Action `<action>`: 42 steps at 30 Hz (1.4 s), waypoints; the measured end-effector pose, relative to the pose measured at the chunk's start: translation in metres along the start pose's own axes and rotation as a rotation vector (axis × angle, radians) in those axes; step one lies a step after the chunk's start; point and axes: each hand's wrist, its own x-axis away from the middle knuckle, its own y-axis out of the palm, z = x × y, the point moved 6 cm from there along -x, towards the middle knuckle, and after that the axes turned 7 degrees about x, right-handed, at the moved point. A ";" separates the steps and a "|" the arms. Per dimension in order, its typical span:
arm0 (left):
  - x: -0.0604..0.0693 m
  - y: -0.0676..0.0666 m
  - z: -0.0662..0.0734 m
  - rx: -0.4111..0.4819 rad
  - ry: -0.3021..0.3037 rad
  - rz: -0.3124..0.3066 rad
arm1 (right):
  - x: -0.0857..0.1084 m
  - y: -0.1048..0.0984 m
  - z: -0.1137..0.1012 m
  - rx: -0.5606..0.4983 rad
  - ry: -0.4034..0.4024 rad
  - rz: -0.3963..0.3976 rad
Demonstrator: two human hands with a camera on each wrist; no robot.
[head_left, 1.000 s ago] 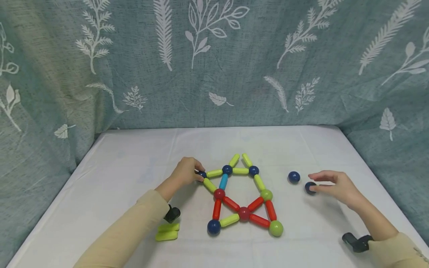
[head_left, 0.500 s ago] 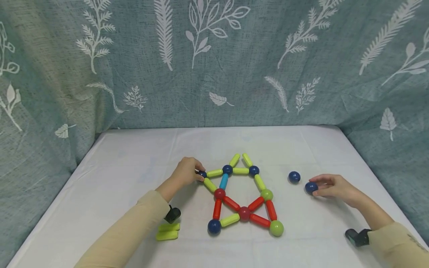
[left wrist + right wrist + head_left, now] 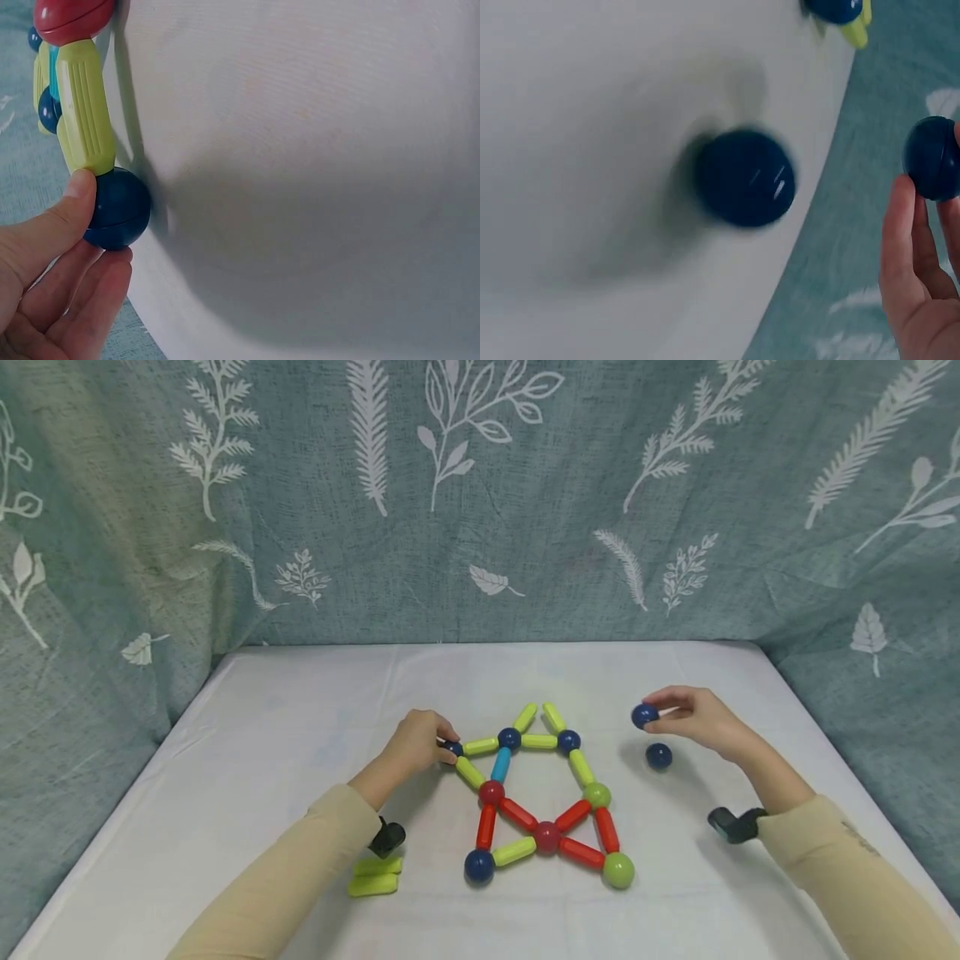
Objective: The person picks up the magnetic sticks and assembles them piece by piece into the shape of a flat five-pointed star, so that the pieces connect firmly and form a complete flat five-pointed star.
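My left hand [image 3: 417,742] pinches a dark blue ball [image 3: 120,208] between thumb and fingers at the left corner of a flat structure of balls and rods. Two yellow-green rods [image 3: 480,747] run from that ball, one to another blue ball [image 3: 509,740], one to a red ball [image 3: 491,793]. Off to the right, my right hand [image 3: 697,718] holds a loose dark blue ball [image 3: 644,716] above the table by its fingertips. Below it a second loose blue ball [image 3: 658,757] lies on the cloth. At the structure's top, two yellow-green rods [image 3: 553,718] lean toward each other, tips apart.
Two yellow-green rods [image 3: 373,877] lie side by side near my left forearm. The white-covered table [image 3: 300,693] ends at a green leaf-patterned curtain [image 3: 480,568]. A dark wrist-worn device [image 3: 737,825] sticks out from my right sleeve.
My right hand has taken hold of the farther-right blue ball, lifted it and carried it left and away from me, past the other loose ball. The left hand stays put.
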 end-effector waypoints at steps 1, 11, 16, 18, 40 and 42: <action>0.000 0.000 0.001 -0.005 0.007 0.002 | -0.010 0.005 -0.008 -0.004 -0.016 -0.009; -0.003 0.004 0.008 -0.039 0.039 0.014 | -0.090 0.062 -0.047 -0.095 -0.078 -0.065; -0.002 0.006 0.008 -0.024 0.029 0.013 | -0.104 0.074 -0.047 -0.079 -0.006 -0.069; -0.002 0.005 0.008 -0.022 0.027 0.021 | -0.106 0.076 -0.048 -0.057 0.016 -0.078; 0.003 -0.001 0.004 -0.023 0.004 0.018 | -0.104 0.091 -0.056 -0.012 0.031 -0.259; 0.003 -0.002 0.003 -0.024 -0.004 0.016 | -0.103 0.091 -0.055 0.015 0.015 -0.249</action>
